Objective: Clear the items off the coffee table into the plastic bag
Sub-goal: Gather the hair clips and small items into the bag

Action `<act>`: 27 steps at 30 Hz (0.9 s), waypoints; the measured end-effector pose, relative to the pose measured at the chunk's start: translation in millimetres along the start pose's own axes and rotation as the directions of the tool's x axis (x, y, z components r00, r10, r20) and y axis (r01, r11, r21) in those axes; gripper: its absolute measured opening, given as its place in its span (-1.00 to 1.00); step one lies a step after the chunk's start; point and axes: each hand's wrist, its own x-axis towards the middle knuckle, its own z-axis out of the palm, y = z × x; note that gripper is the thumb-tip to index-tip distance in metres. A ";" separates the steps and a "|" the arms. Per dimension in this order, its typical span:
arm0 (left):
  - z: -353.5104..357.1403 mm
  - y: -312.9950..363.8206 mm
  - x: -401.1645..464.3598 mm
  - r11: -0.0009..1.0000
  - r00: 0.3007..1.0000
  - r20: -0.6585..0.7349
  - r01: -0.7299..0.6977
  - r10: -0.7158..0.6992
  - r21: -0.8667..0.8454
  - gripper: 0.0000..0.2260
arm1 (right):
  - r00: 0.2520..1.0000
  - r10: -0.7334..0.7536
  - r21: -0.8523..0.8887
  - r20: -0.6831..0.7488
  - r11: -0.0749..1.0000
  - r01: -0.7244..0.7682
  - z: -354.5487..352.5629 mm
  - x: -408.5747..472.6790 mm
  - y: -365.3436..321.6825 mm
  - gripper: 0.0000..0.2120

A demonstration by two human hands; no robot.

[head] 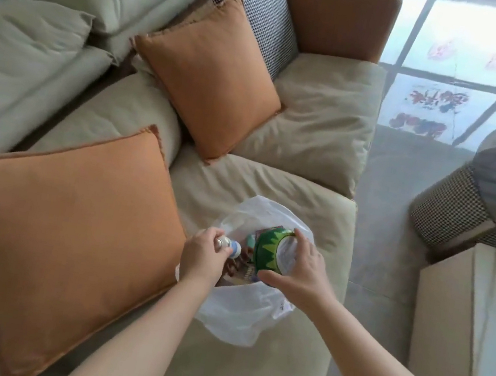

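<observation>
Fingers of the left hand (202, 253) curl round a small white bottle (231, 247); the right hand (300, 269) grips a green-patterned tub (267, 251), both over the open plastic bag (239, 313) lying on the sofa (288, 194) seat.

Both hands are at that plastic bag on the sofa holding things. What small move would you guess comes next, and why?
Probably letting go. The right hand grips a green bowl-shaped container and the left hand a small bottle, both already over the open plastic bag, so release drops them in.
</observation>
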 end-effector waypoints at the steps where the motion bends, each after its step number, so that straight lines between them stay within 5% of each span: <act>1: 5.1 -5.2 8.8 1.000 1.000 0.019 -0.003 0.002 0.022 -0.69 | 1.000 -0.004 -0.021 0.009 1.000 0.004 5.2 11.7 -2.2 0.02; 13: 28.9 -35.6 38.4 0.977 0.983 0.149 0.080 -0.111 0.196 -0.65 | 0.996 0.018 -0.260 0.091 0.965 0.007 57.2 52.2 1.5 -0.19; 21: 43.1 2.2 17.3 0.986 0.970 0.242 -0.038 -0.002 0.162 -0.76 | 0.997 0.067 -0.235 0.033 0.970 -0.058 27.4 19.8 31.7 -0.42; 27: 75.6 56.8 -40.0 0.955 0.888 0.427 -0.256 0.171 0.149 -0.79 | 0.984 0.178 -0.240 -0.027 0.954 -0.179 -8.3 -37.4 81.7 -0.60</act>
